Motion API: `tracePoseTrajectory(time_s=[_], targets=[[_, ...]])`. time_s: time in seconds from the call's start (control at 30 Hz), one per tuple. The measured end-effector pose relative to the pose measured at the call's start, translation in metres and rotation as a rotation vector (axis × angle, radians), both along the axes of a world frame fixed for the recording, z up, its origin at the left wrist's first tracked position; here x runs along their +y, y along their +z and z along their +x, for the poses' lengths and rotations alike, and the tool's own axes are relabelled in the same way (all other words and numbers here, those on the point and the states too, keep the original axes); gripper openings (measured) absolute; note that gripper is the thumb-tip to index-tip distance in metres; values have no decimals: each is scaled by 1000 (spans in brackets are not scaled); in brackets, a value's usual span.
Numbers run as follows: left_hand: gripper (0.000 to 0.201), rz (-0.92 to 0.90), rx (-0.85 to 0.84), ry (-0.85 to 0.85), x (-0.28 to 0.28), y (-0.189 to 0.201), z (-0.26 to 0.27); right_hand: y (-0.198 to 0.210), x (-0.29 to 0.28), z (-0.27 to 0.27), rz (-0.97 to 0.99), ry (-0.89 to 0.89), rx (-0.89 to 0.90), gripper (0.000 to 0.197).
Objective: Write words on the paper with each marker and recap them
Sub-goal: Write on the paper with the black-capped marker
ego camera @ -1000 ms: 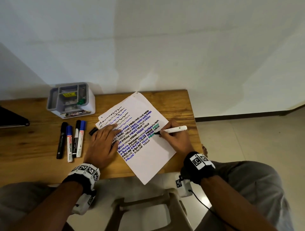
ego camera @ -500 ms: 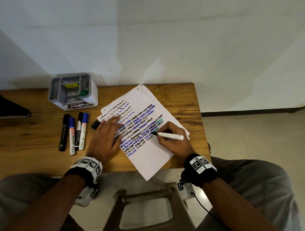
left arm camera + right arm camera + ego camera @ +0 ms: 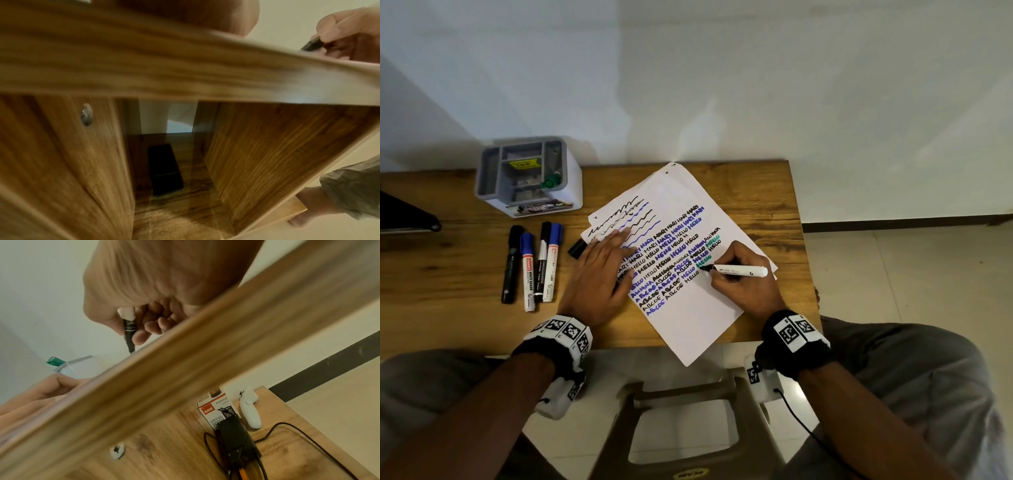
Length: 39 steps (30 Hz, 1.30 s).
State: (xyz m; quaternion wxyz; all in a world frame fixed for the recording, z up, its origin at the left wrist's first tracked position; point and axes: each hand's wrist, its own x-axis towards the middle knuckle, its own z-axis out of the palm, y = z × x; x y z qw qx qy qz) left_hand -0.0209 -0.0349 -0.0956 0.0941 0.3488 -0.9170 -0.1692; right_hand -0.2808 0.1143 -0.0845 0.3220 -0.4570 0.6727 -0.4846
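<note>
The right hand (image 3: 743,281) pinches the marker (image 3: 739,271) between thumb and fingers; its tip now touches the paper (image 3: 688,329) one line lower than a second ago, at the green word. The left hand (image 3: 599,277) stays flat on the paper, fingers straight and together. The paper lies on the table (image 3: 448,308).

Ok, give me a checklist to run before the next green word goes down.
1. Right hand grips the marker: ok.
2. Tip on the paper, at the green word: ok.
3. Left hand rests flat on the paper: ok.
4. Blank space right of the tip: ok.
5. Loose cap within reach, left of the paper: ok.
6. Ink left in the marker: cannot tell.
</note>
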Motion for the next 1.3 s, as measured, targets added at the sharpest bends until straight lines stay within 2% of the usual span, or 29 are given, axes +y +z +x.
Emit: tracePoseTrajectory(time_s=[0.63, 1.3], targets=[[44, 2, -2, 2, 1, -1, 1, -2, 0, 0, 17, 18, 56, 17], [46, 5, -5, 2, 0, 1, 0, -2, -1, -2, 39, -54, 68, 20]])
